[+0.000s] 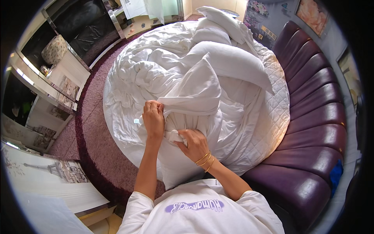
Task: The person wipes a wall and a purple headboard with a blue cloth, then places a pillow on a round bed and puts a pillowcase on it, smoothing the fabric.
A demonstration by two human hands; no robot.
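Note:
A white pillow in its pillowcase (194,84) stands before me, one corner pointing away from my body. My left hand (153,118) pinches the left end of the case's folded hem. Lower down and to the right, my right hand (194,140) grips a bunched bit of white cloth (175,137) between thumb and fingers. Gathered white fabric shows between the two hands. More smooth white cloth (178,166) hangs from there toward my shirt. What lies inside the pillowcase is hidden.
A round bed carries a rumpled white duvet (137,76), a long white pillow (230,61) and more pillows (216,29) at the far end. A quilted mattress cover (271,117) shows at right, beside a purple padded headboard (315,117). Purple carpet (102,140) curves along the left.

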